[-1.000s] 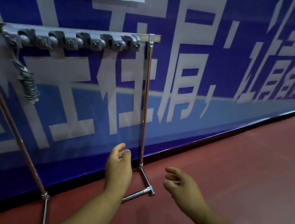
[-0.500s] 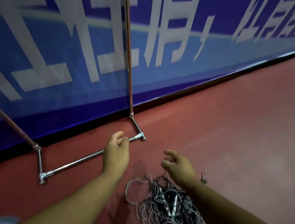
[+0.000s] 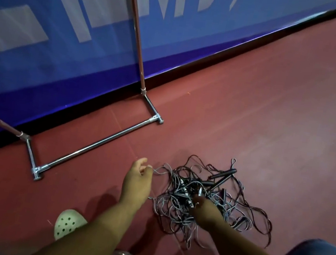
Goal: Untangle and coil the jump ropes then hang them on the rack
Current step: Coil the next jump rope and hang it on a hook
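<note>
Head view: the jump ropes (image 3: pixel 176 200) lie in one tangled heap on the red floor, just right of the left hand (image 3: pixel 137 180) and under and beyond the right hand (image 3: pixel 204 213). The cords are thin, grey and dark, looped over each other with no single axis. Two black handles (image 3: pixel 223 174) beyond the right hand run diagonally, pointing up-right. The left hand's fingers are loosely curled, and a grey loop meets the fingertips; whether it is pinched is unclear. The right hand's fingers sink into the tangle, grip hidden.
</note>
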Demonstrator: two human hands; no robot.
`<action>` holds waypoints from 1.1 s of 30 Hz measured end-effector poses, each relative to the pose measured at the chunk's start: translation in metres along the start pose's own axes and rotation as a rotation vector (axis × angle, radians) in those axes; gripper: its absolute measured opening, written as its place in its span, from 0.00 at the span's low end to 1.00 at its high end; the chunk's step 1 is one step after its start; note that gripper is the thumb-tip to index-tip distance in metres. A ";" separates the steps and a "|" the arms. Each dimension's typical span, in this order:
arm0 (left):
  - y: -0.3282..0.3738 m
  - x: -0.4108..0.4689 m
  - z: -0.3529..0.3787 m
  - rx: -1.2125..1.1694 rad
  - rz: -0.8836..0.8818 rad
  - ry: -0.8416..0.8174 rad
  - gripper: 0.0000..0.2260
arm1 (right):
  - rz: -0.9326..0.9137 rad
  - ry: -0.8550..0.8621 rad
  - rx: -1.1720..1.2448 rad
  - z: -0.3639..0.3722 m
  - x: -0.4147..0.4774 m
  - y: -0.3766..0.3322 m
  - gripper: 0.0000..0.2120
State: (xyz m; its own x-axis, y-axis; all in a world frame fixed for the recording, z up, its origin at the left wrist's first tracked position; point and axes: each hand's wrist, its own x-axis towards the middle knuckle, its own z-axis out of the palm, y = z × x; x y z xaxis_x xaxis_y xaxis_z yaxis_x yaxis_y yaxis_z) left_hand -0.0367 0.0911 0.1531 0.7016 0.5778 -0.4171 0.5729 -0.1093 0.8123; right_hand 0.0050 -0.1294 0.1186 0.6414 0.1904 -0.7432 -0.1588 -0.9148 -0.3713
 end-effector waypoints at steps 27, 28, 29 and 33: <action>-0.083 0.061 0.082 0.049 -0.227 -0.136 0.15 | 0.309 0.075 0.001 0.051 0.118 0.098 0.20; -0.085 0.063 0.084 0.043 -0.232 -0.139 0.14 | 0.328 0.080 0.024 0.049 0.119 0.099 0.20; -0.085 0.064 0.084 0.037 -0.231 -0.141 0.14 | 0.348 0.070 0.049 0.048 0.124 0.104 0.20; -0.087 0.066 0.089 0.000 -0.239 -0.163 0.13 | 0.387 -0.043 0.117 0.077 0.171 0.166 0.31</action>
State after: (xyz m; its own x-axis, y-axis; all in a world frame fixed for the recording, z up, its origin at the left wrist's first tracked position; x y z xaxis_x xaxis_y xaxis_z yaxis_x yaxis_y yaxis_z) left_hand -0.0024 0.0668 0.0181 0.6056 0.4492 -0.6569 0.7302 0.0146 0.6831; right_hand 0.0306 -0.2216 -0.1128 0.4857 -0.1432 -0.8623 -0.4684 -0.8756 -0.1184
